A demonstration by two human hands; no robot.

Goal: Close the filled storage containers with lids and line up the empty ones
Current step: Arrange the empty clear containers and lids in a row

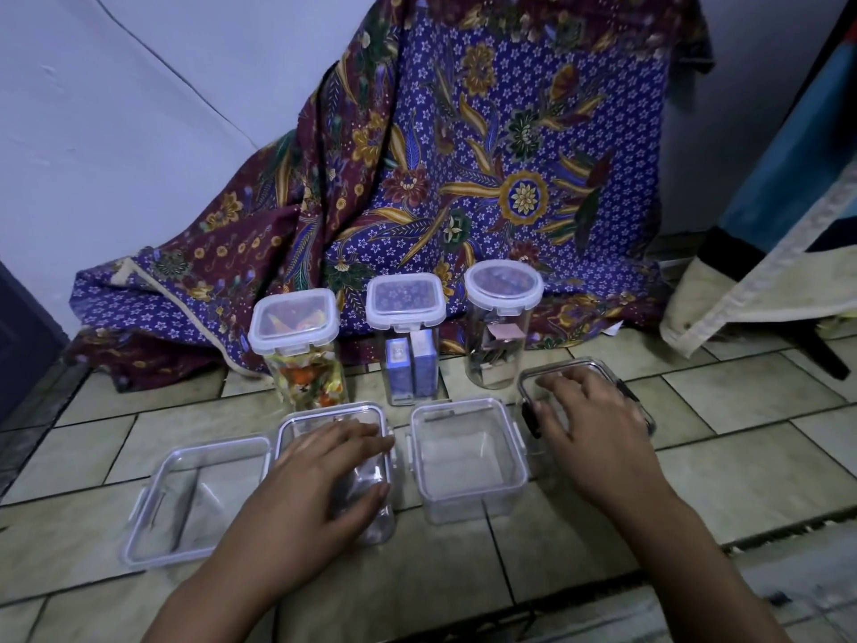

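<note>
The left hand (324, 475) lies open, palm down, on an empty container (341, 457) in the near row. The right hand (589, 424), fingers spread, rests on the black-clipped container (586, 387) at far right.

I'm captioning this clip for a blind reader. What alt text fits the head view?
A person's left hand and right hand each rest on an empty clear container in a front row of four on a tiled floor. Behind stand three filled, lidded containers before a patterned cloth.
</note>
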